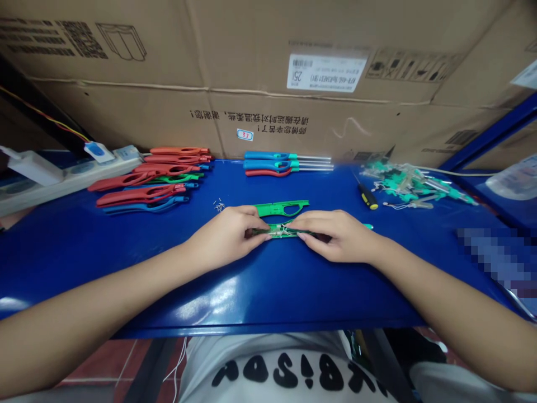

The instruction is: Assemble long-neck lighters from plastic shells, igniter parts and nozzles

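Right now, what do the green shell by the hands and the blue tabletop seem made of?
Green shell: likely moulded plastic, smooth, uniformly coloured. The held part looks the same. Tabletop: glossy blue, maybe painted metal or laminate; it mirrors light in bright patches.

1. White label (327, 73), pasted on the upper carton (235, 45): a barcode and the numeral "25" are shown, upside down; the fine print is too small to be read.
2. Chinese sentence (249, 117), printed in black on the lower carton (146, 120), upside down: "师傅您辛苦了!请在搬运时对我温柔些,谢谢您!"
3. Small sticker (245, 134), set just beneath that sentence: two digits, read as "33" (the second is uncertain).
4. Handling pictograms (413, 64), printed in a row on the upper carton.
5. Bold black lettering (289, 372), carried on a white shirt (201, 358): partly cut off, not legible with certainty.
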`<control>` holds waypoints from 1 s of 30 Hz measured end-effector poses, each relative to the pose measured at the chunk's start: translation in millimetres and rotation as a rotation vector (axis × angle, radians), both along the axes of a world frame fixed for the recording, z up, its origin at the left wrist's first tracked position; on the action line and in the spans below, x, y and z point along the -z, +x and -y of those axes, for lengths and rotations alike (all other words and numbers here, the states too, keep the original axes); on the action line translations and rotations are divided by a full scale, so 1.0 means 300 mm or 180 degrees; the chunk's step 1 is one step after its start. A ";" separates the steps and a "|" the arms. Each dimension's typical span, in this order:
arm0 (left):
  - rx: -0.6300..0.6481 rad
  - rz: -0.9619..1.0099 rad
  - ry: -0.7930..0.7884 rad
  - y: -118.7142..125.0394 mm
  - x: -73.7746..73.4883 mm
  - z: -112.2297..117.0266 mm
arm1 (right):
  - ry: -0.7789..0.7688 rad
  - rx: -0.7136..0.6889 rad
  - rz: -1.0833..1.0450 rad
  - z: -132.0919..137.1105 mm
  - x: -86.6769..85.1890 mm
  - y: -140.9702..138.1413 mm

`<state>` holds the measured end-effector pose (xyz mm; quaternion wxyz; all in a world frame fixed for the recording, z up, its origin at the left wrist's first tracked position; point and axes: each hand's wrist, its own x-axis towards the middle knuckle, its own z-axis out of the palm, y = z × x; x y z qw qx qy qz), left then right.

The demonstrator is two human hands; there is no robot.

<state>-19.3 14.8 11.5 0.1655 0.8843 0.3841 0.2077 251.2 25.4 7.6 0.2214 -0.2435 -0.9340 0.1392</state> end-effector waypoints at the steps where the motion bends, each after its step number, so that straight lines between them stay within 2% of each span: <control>1: -0.0003 0.0018 0.0018 0.000 0.000 0.001 | 0.0074 0.0073 0.0007 -0.004 0.001 0.004; 4: 0.0002 0.0087 0.0073 0.001 0.000 0.003 | 0.0325 0.0180 0.0147 -0.009 0.003 0.009; 12: 0.0060 0.0056 0.0153 0.000 0.002 0.001 | 0.0641 0.0110 0.0590 -0.003 0.000 0.008; 19: 0.0058 0.0044 0.0158 0.002 0.000 0.000 | -0.0066 0.0225 0.0558 -0.018 -0.028 0.022; 30: 0.0061 0.0072 0.0094 -0.003 0.004 -0.001 | -0.0323 0.0333 0.0522 -0.017 -0.023 0.019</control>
